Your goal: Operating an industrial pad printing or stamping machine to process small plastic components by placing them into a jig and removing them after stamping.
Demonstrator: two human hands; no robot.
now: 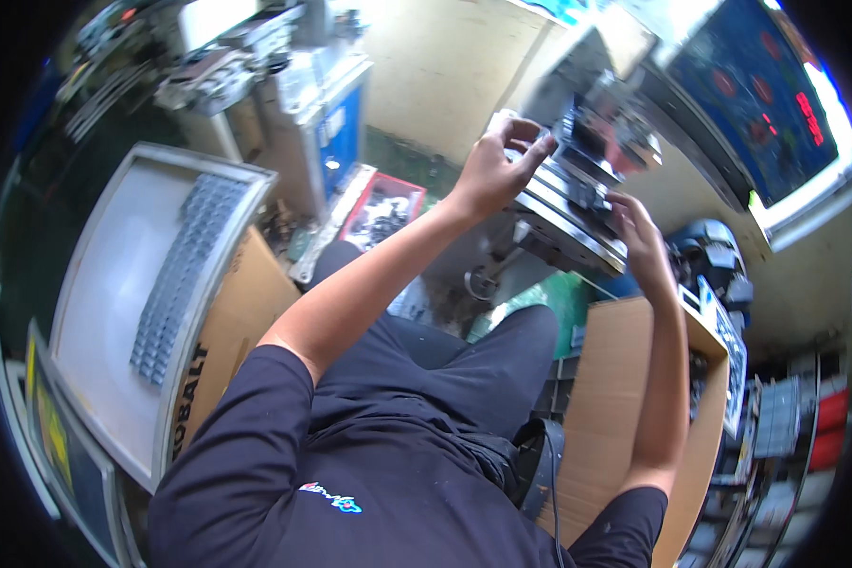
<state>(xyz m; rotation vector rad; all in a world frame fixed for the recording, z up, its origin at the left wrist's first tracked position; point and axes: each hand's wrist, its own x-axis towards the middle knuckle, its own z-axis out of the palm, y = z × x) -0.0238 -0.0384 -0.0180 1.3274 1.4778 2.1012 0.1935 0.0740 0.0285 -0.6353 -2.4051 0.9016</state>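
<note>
A metal machine (577, 256) stands before me, with a dark fixture block (588, 192) on its slide and blurred fittings above. My left hand (490, 170) is at the upper left of the slide, fingers curled toward the thumb around something I cannot make out. My right hand (644, 241) is at the right end of the fixture block, fingers loosely bent and apart, fingertips at or very near it. Whether they touch it is unclear.
A framed tray of grey small parts (104, 284) lies on a cardboard box at left. A red crate (417, 194) sits behind my knees. A blue control screen (748, 95) hangs upper right. An open cardboard box (601, 398) and shelving (809, 435) flank my right side.
</note>
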